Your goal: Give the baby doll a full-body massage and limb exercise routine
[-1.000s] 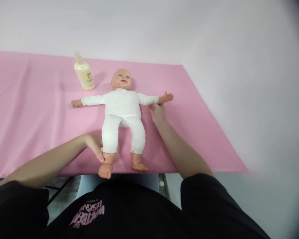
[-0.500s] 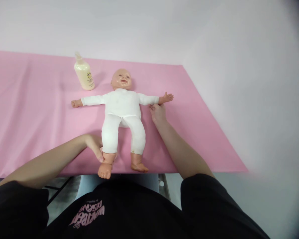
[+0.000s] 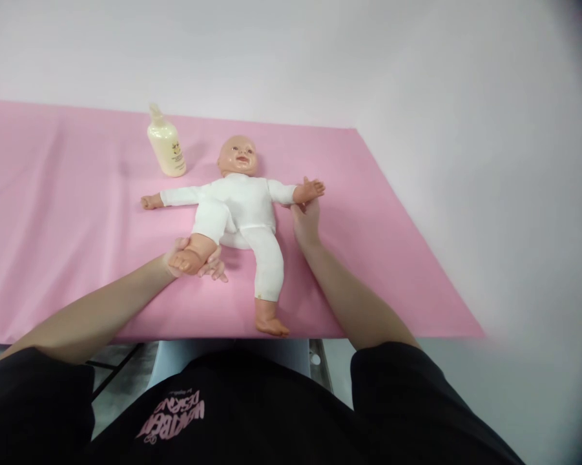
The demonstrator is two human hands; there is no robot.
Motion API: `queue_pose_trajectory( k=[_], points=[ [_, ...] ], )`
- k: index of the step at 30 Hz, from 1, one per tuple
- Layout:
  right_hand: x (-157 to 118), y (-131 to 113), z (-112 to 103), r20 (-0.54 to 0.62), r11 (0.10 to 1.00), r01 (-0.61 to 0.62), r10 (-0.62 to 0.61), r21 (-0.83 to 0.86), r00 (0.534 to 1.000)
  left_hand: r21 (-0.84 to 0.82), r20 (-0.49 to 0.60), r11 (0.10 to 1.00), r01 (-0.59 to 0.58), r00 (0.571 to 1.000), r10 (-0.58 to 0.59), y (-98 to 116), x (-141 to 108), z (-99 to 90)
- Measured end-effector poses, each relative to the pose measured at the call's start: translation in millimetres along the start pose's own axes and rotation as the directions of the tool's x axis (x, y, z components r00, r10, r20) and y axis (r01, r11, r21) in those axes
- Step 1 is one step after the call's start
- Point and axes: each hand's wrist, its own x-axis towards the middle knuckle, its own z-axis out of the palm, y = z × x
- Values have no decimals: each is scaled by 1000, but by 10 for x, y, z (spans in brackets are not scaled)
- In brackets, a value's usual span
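Observation:
A baby doll [image 3: 249,200] lies on its back in a white cloth body suit, its head toward the wall and its arms spread wide. Under the raised leg on my left, my left hand [image 3: 214,266] cups the ankle from below. The thumb side shows beside the foot, and the fingertips come out on the other side. That leg is bent up and outward, while the other leg lies straight toward the table edge. My right hand [image 3: 306,221] holds the doll's arm near the wrist from beneath, its fingers partly hidden by the arm.
A pale yellow pump bottle [image 3: 168,150] stands left of the doll's head. The pink cover [image 3: 378,271] spreads over the table, with folds at the left. A white wall [image 3: 291,58] rises behind, and the near edge runs close to my body.
My left hand has lifted the doll's leg up from the table edge, bending it at the hip. My right hand has drawn the doll's arm slightly inward.

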Motion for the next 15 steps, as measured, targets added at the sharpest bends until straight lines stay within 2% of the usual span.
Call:
queue_pose_trajectory(
  k=[3,6,10,15],
  points=[
    [-64,-30,69,24,998,63,-62,-19,998,-49,77,999,-18,997,22,38,9,48],
    [-133,-70,118,79,994,106,-103,-32,992,-56,26,996,-72,997,74,95,9,132],
    [-200,-102,111,161,983,147,-129,-106,979,-13,-70,999,-47,996,46,155,29,243],
    [-232,-96,81,325,917,321,-236,-239,916,-57,-163,997,-50,986,40,91,85,243]
  ],
)
